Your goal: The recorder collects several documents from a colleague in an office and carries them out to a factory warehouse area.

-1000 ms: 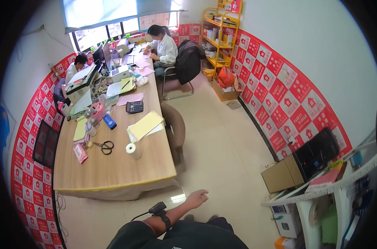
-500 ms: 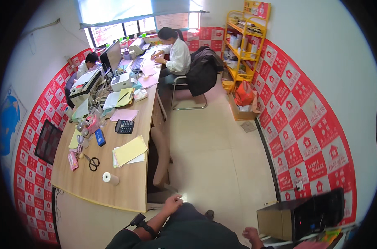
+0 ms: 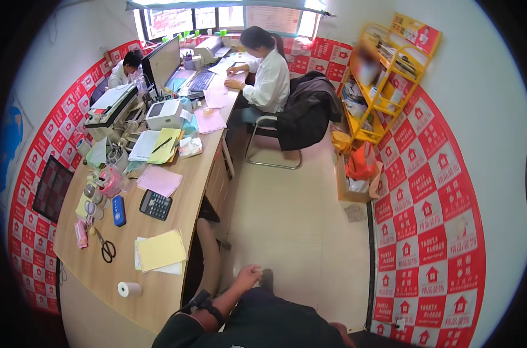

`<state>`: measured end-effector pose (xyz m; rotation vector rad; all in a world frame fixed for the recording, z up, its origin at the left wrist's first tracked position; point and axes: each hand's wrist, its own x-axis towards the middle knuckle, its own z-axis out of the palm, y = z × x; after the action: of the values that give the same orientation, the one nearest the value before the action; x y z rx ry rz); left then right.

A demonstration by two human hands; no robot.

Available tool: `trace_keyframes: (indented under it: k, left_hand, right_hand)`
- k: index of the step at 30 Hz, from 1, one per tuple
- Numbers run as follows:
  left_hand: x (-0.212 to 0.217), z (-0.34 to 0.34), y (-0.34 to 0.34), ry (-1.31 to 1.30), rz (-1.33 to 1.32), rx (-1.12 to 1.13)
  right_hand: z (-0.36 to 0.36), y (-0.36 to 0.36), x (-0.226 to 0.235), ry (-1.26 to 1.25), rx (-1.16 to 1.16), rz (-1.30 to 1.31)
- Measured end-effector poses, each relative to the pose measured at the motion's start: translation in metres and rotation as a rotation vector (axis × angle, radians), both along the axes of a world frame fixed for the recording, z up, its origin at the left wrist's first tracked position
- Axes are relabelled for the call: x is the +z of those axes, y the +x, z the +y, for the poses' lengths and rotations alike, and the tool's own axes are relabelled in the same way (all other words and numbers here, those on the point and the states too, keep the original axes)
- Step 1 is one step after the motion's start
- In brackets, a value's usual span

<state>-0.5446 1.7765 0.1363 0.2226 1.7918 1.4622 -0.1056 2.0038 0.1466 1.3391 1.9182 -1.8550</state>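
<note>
My left hand (image 3: 249,276) hangs in front of my body above the floor, just right of the chair at the desk's side. Its fingers are loosely stretched, and I see nothing in them. A black strap with a small device (image 3: 204,307) is around that forearm. Of my right side, only a patch of arm shows at the lower edge, and the hand is hidden. Nearest the left hand on the desk are a yellow paper pad (image 3: 162,250) on white sheets and a white paper roll (image 3: 129,289).
The wooden desk (image 3: 92,284) bears scissors (image 3: 104,246), a calculator (image 3: 155,205), a blue box (image 3: 118,210) and printers. A chair back (image 3: 208,255) juts from its right side. Two people sit farther off. A yellow shelf (image 3: 385,87) and a carton (image 3: 351,188) stand at right.
My view has moved forward and turned right, so the desk sits nearer and further left. My left hand's fingers have loosened. My right hand has dropped out of sight, along with the black box beside it.
</note>
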Motion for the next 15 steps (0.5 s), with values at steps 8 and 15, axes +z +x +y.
trace_keyframes:
  k: [8,15]
  left_hand:
    - [0.006,0.092,-0.146,0.032,0.038,0.135]
    - [0.020,0.108,-0.220,-0.037,-0.083,0.436]
  right_hand:
    - [0.100,-0.114,-0.026,0.120,0.039,-0.181]
    - [0.228,-0.320,0.015,-0.127,-0.067,-0.222]
